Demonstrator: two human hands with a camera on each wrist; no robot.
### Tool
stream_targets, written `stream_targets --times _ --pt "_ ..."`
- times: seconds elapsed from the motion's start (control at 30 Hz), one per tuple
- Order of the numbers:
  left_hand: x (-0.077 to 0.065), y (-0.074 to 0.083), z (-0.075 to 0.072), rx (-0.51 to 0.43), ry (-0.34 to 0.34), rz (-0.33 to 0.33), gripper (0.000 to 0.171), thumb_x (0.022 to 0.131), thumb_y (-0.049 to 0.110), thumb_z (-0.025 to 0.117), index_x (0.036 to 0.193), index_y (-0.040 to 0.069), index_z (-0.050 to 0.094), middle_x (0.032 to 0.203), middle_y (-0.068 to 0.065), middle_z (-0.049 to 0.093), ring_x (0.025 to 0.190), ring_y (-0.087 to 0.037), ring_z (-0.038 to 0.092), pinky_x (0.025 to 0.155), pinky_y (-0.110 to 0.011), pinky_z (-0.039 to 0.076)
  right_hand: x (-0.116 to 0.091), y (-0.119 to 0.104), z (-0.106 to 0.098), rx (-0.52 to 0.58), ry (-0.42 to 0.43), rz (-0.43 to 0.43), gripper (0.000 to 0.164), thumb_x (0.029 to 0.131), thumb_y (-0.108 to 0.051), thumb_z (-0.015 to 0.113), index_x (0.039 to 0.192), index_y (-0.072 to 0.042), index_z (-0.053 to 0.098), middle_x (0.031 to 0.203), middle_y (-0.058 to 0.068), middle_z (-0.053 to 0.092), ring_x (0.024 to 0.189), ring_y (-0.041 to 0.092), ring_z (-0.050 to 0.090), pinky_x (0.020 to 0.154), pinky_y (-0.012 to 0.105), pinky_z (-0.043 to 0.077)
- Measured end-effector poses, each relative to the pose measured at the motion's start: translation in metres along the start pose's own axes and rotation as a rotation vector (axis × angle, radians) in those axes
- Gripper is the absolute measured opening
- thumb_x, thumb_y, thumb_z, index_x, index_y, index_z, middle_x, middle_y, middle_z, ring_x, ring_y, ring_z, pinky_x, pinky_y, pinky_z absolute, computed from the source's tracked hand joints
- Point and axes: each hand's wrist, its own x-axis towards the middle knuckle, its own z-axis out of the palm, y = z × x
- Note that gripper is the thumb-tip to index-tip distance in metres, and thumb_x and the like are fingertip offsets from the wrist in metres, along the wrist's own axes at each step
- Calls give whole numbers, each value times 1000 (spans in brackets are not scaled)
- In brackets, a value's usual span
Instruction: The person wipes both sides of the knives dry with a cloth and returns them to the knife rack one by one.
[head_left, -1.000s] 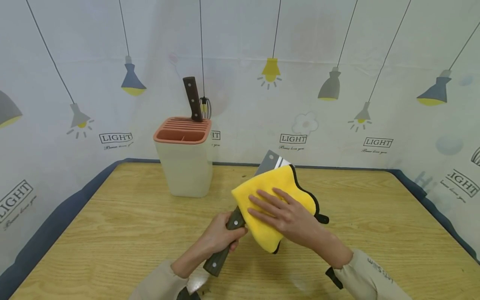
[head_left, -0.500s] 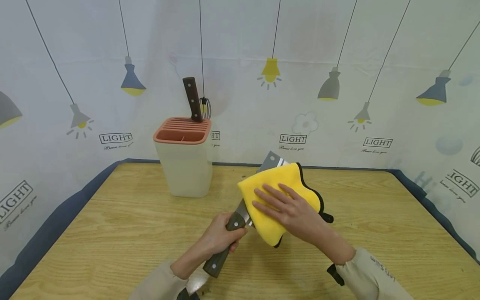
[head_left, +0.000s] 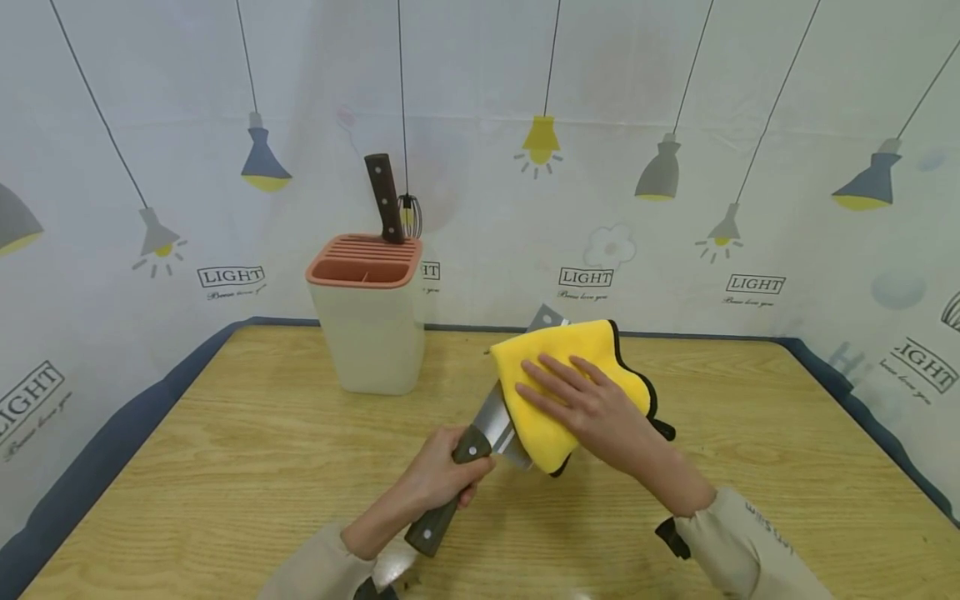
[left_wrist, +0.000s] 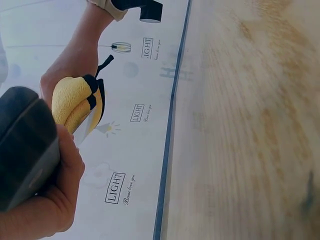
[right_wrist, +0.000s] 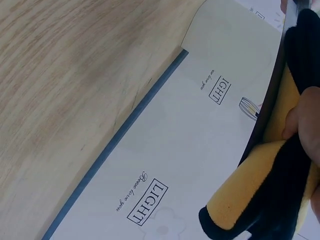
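A cleaver (head_left: 491, 419) with a dark handle and a wide steel blade is held above the table, slanting up toward the back. My left hand (head_left: 442, 473) grips its handle (head_left: 431, 529). Over the middle of the blade lies a yellow cloth (head_left: 538, 446) with black edging, and my right hand (head_left: 581, 408) presses it there, fingers nearly straight on top. In the right wrist view the thumb (right_wrist: 305, 120) bears on the cloth's folded underside. The blade's holed corner (head_left: 547, 315) sticks out past the cloth; the blade part beneath is hidden.
A pale knife block (head_left: 371, 342) with a slotted orange top stands at the back left. One dark-handled knife (head_left: 386, 200) is upright in it. The wooden table (head_left: 225, 467) ends against a lamp-printed curtain (head_left: 480, 208) behind.
My right hand and the cloth have slid right and slightly up along the blade, away from the handle. More blade shows beside the handle, less at the far corner. My left hand stays put.
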Motion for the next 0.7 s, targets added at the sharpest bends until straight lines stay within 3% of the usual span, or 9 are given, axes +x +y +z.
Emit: stream_targets --times 0.7 --pt "-1 -4 1 -7 2 -26 13 86 7 54 78 0 46 49 -1 46 36 -6 42 37 -21 38 -3 16 3 -7 -37 109 74 61 10 73 127 -12 49 133 10 44 122 28 40 94 46 37"
